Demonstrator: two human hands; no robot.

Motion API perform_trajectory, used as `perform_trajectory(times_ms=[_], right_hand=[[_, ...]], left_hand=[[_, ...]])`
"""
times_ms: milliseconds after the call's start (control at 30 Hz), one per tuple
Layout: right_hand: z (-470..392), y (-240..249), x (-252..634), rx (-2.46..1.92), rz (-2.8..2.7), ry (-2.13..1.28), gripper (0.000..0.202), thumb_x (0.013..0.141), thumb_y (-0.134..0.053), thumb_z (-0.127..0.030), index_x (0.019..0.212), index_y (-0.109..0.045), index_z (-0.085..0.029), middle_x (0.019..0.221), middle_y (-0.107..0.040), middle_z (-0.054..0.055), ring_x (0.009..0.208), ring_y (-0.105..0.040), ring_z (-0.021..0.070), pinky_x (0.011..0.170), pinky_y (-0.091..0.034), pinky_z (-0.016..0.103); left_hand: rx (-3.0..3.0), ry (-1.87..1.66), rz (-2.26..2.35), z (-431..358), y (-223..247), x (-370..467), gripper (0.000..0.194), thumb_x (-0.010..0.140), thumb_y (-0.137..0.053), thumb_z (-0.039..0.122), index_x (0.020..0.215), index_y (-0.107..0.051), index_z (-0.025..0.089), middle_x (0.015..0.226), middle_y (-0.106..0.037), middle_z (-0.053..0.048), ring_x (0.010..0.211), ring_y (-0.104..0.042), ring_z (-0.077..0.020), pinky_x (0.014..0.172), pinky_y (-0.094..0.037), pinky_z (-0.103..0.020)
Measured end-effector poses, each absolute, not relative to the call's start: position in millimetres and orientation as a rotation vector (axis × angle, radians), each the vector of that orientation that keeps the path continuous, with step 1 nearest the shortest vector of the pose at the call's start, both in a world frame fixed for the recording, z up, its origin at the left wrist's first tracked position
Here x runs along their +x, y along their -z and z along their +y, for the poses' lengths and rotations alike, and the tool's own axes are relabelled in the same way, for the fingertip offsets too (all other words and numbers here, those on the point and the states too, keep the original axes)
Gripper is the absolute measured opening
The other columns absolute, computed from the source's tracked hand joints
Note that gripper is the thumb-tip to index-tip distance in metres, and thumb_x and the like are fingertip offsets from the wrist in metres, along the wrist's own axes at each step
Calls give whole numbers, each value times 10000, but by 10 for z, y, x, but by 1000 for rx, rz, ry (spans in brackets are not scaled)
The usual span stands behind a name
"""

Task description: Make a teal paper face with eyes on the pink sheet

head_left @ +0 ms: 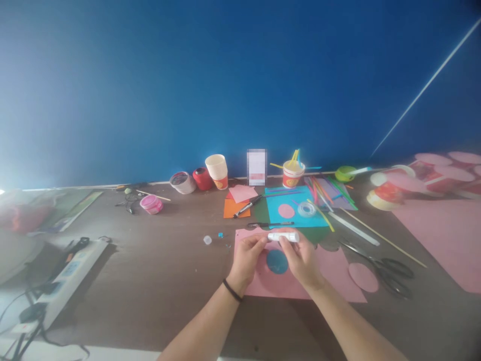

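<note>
Two bare hands, one smooth white tube, lots of paper going on.
The left hand (248, 256) is pinching one end of the cylindrical white tube (283, 237) between closed fingertips, while the right hand (303, 260) is gripping the other end with curled fingers. It's hovering above one flat pink sheet (338, 268) with scalloped cutouts, where one round blue disc (277, 261) is lying. One pair of black-handled scissors (381, 265) is resting beside one pink paper circle (363, 277); another circle (286, 211) is sitting on the bright blue sheet (276, 203), near one clear tape roll (306, 209).
</note>
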State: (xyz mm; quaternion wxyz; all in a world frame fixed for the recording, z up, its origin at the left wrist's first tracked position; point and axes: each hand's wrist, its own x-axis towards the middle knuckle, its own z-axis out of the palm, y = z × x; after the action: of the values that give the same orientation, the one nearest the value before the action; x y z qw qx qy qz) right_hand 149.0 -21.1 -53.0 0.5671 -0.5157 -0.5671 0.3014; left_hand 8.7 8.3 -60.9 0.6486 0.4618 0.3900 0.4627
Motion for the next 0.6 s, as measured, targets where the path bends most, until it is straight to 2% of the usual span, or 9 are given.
perform_trajectory(times_ms=[267, 600], right_hand=[[-207, 523, 1478, -1221, -1332, -728, 163, 872, -491, -282, 970, -583, -190, 907, -623, 69, 864, -600, 207, 773, -479, 324], [-213, 497, 1482, -1222, -1339, -732, 143, 874, -485, -281, 944, -570, -189, 877, -620, 65, 821, -597, 200, 745, -478, 314]], left_hand=[[1059, -1055, 828, 92, 587, 98, 201, 759, -657, 275, 898, -715, 142, 916, -697, -84, 909, -597, -231, 824, -428, -309], [1036, -1066, 965, 90, 642, 97, 165, 746, -660, 303, 764, -711, 147, 787, -684, -52, 721, -580, -156, 682, -428, -242]])
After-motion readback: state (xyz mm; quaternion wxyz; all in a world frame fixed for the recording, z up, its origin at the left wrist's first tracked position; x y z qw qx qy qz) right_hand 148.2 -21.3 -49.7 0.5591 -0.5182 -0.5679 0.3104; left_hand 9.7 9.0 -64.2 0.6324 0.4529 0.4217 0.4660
